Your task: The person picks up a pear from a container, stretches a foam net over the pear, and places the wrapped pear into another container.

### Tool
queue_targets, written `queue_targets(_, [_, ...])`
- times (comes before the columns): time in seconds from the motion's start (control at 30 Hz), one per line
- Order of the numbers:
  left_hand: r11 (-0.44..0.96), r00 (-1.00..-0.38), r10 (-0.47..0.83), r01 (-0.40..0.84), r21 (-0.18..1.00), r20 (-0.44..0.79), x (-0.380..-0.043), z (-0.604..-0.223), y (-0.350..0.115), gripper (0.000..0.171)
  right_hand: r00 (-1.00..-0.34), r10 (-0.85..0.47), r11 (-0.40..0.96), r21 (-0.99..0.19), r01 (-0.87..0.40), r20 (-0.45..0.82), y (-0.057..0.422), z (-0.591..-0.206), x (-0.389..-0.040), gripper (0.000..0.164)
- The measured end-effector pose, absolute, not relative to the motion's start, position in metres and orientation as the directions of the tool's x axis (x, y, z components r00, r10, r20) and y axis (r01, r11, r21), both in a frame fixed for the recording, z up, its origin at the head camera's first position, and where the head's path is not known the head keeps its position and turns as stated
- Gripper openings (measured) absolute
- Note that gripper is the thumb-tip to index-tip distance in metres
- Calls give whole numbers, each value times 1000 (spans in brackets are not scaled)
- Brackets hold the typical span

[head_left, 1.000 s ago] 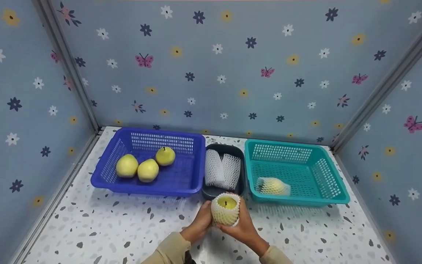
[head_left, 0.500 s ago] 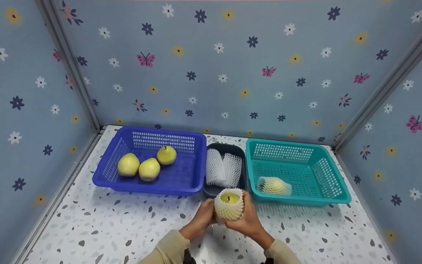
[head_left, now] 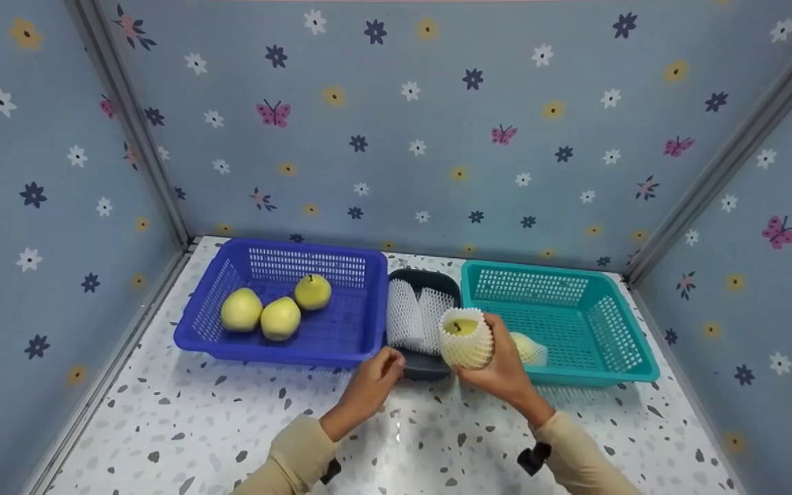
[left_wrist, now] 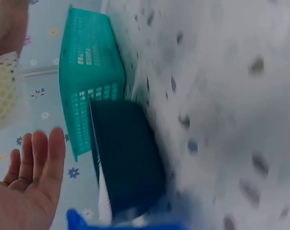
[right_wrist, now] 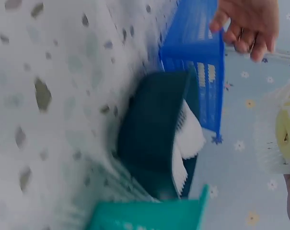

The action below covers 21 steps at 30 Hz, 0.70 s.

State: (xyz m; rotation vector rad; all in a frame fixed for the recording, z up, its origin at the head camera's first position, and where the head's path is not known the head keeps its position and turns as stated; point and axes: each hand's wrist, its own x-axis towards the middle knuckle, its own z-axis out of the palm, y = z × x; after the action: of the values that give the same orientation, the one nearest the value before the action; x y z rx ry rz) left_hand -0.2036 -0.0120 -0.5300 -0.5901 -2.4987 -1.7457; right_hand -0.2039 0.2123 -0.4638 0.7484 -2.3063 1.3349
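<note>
My right hand (head_left: 508,368) grips a yellow-green pear (head_left: 463,328) wrapped in a white foam net sleeve (head_left: 468,352). The stem end faces up through the sleeve's mouth. Held up, the pear overlaps the near left corner of the teal basket (head_left: 595,375) in the head view. My left hand (head_left: 367,388) holds nothing, its fingers loosely bent, close to the near right corner of the blue basket (head_left: 265,353). In the left wrist view, that left hand (left_wrist: 32,184) shows spread, relaxed fingers. The right wrist view catches only part of the netted pear (right_wrist: 289,127) at its edge.
Between the baskets stands a dark tub (head_left: 427,371) with white foam net sleeves (head_left: 404,316) in it. Three bare pears (head_left: 241,309) lie in the blue basket. Another netted pear (head_left: 532,350) lies in the teal basket, partly hidden by my right hand. Patterned walls (head_left: 396,137) enclose the speckled tabletop (head_left: 231,412).
The left hand has let go of the netted pear and moved left and slightly away from me. My right hand has carried the pear up and right, toward the teal basket.
</note>
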Motion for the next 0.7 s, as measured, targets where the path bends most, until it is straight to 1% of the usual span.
queue_targets(0.07, [507,-899,252,438,742,359,-207,-528,-18,18,-788,-281,432,-661,-614,548,220,-456,-210,75])
queue_targets(0.13, [655,-861,236,483,581,450,-212,-529,-24,18,-789,-308,447,-651,-613,532,228,-450,-216,75])
queue_targets(0.17, [702,-843,234,491,516,483,-216,-530,-27,19,-790,-325,456,-646,-612,519,231,-447,-219,75])
queue_targets(0.27, [790,-816,230,475,388,530,-229,-533,-35,21,-803,-351,480,-644,-596,483,242,-439,-229,75])
queue_targets(0.37, [838,-819,209,431,334,534,-241,-538,-42,20,-819,-364,515,-637,-574,443,251,-433,-240,75])
queue_targets(0.53, [907,-845,185,343,243,502,-253,-552,-49,25,-834,-374,579,-601,-551,405,266,-428,-260,74])
queue_targets(0.6, [931,-850,186,313,187,493,-254,-557,-51,29,-842,-377,587,-603,-540,386,272,-430,-268,75])
queue_targets(0.7, [951,-855,193,284,123,480,-254,-562,-52,33,-861,-373,603,-615,-508,346,288,-444,-286,77])
